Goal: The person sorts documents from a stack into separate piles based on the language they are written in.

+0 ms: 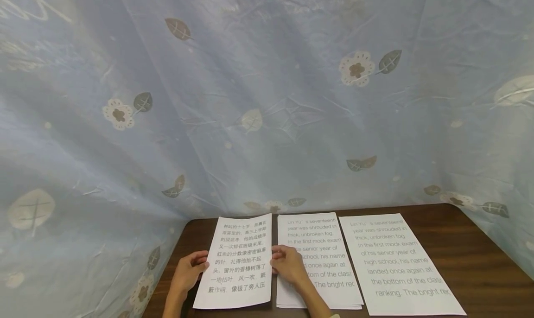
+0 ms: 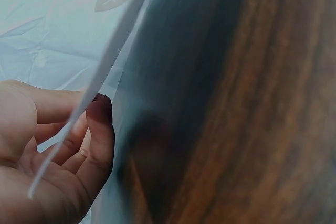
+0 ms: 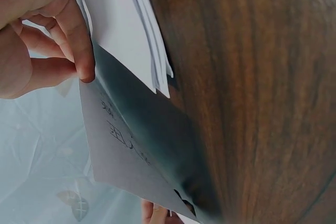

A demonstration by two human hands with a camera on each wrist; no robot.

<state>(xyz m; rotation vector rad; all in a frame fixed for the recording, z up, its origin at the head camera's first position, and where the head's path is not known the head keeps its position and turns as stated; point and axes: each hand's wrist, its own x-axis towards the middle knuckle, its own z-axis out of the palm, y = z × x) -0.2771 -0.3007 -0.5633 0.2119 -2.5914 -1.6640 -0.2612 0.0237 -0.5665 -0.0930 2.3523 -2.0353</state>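
A white sheet with printed Chinese text [image 1: 239,262] is held above the left part of the table, its lower edge slightly bowed. My left hand [image 1: 187,274] pinches its left edge; in the left wrist view the paper [image 2: 113,51] shows almost edge-on between the thumb and fingers of that hand [image 2: 68,150]. My right hand [image 1: 290,265] pinches the right edge between thumb and fingertips, and covers part of a paper stack with English text [image 1: 317,253]. From the right wrist view, the sheet [image 3: 115,140] hangs from the right hand [image 3: 47,35], beside the stack [image 3: 126,35].
Another white English-text page [image 1: 400,267] lies at the right, slightly turned. The dark wooden table [image 1: 492,281] extends past it. A pale blue curtain with leaf and flower prints [image 1: 300,114] rises behind the table and at its sides.
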